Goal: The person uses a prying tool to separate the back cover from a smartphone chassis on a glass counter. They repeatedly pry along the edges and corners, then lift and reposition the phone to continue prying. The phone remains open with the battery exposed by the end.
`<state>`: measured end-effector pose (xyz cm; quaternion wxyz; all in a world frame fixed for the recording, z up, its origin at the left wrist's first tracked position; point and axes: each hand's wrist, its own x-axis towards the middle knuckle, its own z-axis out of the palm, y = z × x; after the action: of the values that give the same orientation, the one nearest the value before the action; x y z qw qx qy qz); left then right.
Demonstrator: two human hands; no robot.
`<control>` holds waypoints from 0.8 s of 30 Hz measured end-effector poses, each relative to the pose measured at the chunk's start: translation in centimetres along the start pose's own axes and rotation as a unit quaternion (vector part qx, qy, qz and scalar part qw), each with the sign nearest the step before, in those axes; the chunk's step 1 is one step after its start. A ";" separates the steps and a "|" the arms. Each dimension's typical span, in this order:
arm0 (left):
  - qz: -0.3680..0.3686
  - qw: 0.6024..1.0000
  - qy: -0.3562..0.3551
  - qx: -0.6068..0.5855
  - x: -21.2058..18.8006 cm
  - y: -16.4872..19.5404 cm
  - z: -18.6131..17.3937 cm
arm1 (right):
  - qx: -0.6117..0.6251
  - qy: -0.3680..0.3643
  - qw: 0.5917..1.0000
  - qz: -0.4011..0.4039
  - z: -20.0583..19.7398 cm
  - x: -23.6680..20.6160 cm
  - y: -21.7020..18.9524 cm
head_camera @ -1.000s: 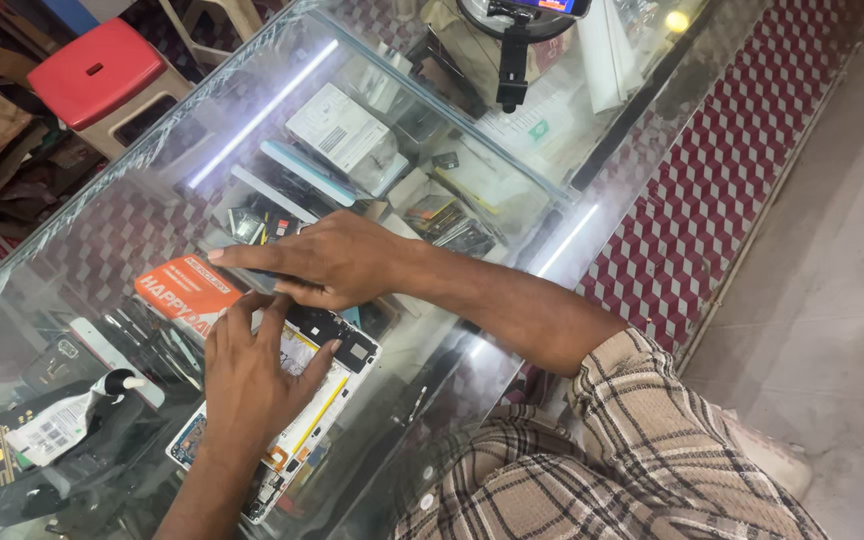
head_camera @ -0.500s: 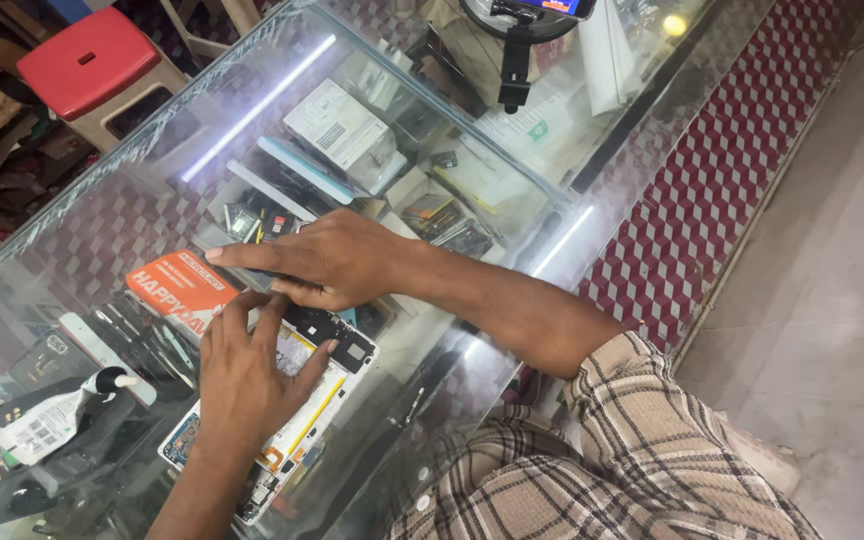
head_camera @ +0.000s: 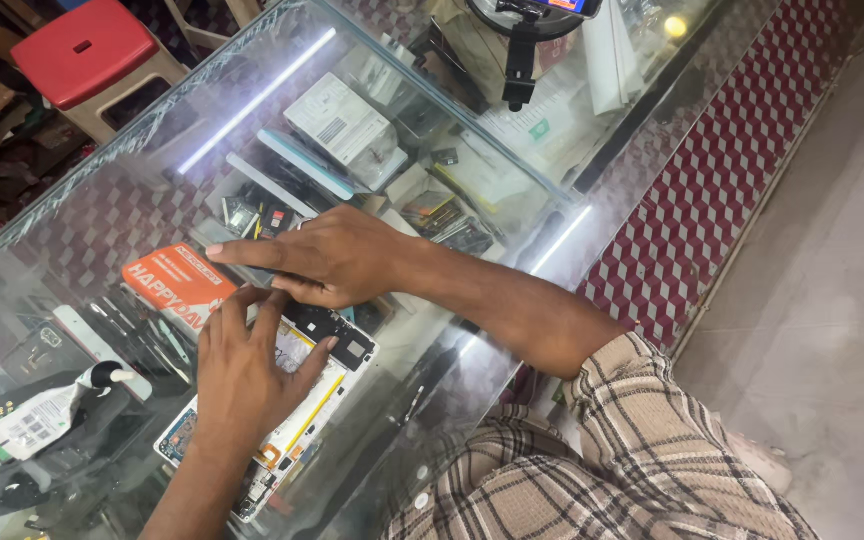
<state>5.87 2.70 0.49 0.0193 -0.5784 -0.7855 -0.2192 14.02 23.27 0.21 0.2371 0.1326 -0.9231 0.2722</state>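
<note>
Both hands work on an opened white phone with its back cover off and circuit boards exposed (head_camera: 297,410), lying flat on the glass-topped table (head_camera: 652,130), near-left part of the scene. Left hand (head_camera: 247,375) lies palm-down on the phone, fingers (head_camera: 270,312) slightly spread and pressed flat on its upper half, thumb stretched out right along the black board section. Right hand (head_camera: 337,255) reaches in from the right just above the left, index finger pointing left, thumb tucked under; whether it pinches anything cannot be told. An orange printed card (head_camera: 177,283) sits just left of the hands, under the right index fingertip. A white squeeze tube with black cap (head_camera: 47,415) lies further left. Far left, beyond the table, stands a red plastic stool (head_camera: 82,50). A black stand (head_camera: 522,50) rises at the far edge.
</note>
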 end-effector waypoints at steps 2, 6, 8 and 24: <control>0.001 1.000 -0.002 -0.004 0.0 0.0 -0.1 | -0.005 0.024 0.999 -0.026 -0.1 0.0 -0.1; 0.005 1.000 0.004 -0.006 0.0 0.1 -0.1 | -0.015 -0.006 1.000 -0.001 0.0 0.0 0.0; 0.007 1.000 0.005 -0.003 0.0 0.2 -0.1 | -0.014 0.013 1.000 -0.017 0.1 -0.1 0.0; -0.002 1.000 -0.001 -0.004 -0.1 0.3 -0.3 | -0.028 0.024 0.999 -0.025 -0.2 -0.2 -0.1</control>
<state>6.08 2.56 0.80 0.0159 -0.5773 -0.7855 -0.2224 14.34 23.32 0.32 0.2698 0.1420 -0.9208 0.2434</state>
